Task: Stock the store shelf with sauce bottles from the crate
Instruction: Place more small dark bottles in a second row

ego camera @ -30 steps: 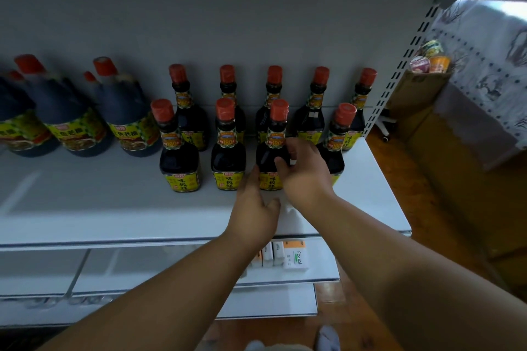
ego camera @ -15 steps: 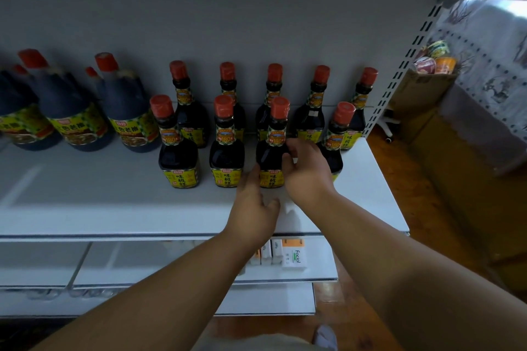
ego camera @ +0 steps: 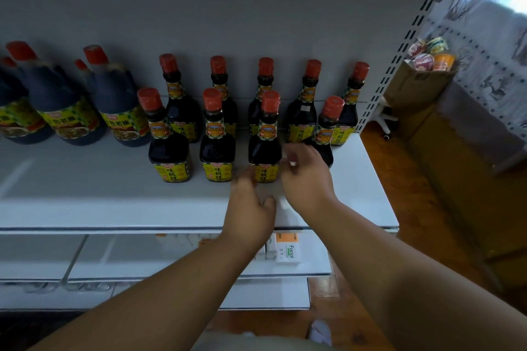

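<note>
Our left hand (ego camera: pixel 251 208) and right hand (ego camera: pixel 306 179) flank a sauce bottle (ego camera: pixel 265 148) near the shelf (ego camera: pixel 85 202) front edge. Both hands' fingers are loosely spread, gripping nothing

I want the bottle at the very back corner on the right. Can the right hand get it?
Probably not directly: the front-row bottle stands right before the back corner bottle, so the right hand must reach over it.

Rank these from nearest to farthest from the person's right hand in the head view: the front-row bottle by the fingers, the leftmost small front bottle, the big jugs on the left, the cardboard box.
1. Front-row bottle, just left of the right hand.
2. Leftmost small front bottle, further left along the row.
3. Cardboard box, far right, past the shelf end.
4. Big jugs, far left.
</note>
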